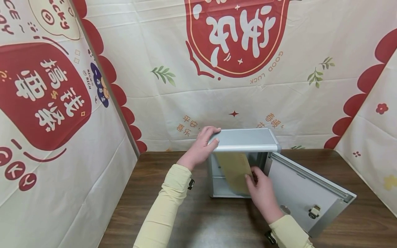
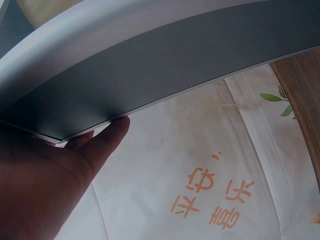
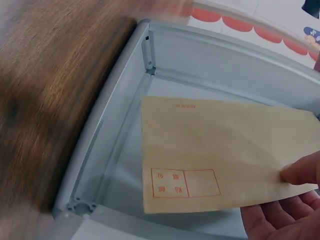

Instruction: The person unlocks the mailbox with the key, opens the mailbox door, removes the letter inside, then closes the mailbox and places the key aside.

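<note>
Right hand point(image 1: 263, 194) pinches envelope point(image 1: 234, 172) at one edge; remainder leftward inside box point(image 1: 246, 138).

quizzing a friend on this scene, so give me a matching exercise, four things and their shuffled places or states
1. flat tan paper envelope with red print
2. silver-grey rectangular metal box
3. flat grey metal door with a lock
4. brown wood-grain table

A. swung open to the right
B. under the box
C. pinched by the right grip
D. has the left grip on its top

Pairs: 1-C, 2-D, 3-A, 4-B
</note>
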`<state>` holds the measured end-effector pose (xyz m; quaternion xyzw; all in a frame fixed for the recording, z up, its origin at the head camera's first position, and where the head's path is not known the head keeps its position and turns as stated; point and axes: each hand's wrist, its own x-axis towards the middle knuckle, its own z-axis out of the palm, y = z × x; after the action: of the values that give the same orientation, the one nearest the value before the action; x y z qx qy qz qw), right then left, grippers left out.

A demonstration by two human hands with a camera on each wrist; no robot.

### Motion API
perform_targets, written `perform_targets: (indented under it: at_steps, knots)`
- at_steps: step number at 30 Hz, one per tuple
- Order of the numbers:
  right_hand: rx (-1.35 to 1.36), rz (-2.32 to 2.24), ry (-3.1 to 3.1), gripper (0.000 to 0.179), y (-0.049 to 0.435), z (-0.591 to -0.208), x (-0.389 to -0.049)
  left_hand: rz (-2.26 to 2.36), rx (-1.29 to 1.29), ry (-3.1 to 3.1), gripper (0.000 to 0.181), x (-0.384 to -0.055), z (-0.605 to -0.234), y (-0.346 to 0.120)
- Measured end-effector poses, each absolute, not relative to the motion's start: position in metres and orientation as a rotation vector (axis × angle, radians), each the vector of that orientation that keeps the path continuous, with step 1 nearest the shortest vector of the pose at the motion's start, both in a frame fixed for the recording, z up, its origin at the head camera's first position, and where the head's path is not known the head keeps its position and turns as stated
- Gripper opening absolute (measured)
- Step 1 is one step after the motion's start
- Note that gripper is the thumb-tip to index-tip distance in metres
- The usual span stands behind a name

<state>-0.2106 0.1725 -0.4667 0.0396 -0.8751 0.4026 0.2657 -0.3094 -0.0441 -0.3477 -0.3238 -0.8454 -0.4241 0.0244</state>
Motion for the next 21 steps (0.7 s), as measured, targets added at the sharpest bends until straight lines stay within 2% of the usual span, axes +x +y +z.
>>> perform_targets:
  at_steps: [21]
  knots:
    - [0.251,0.853,-2.427,0.019,0.186,-0.45,-0.168,-1.296,-1.05,-2.589,0.041,-0.311,-0.348,-0.046]
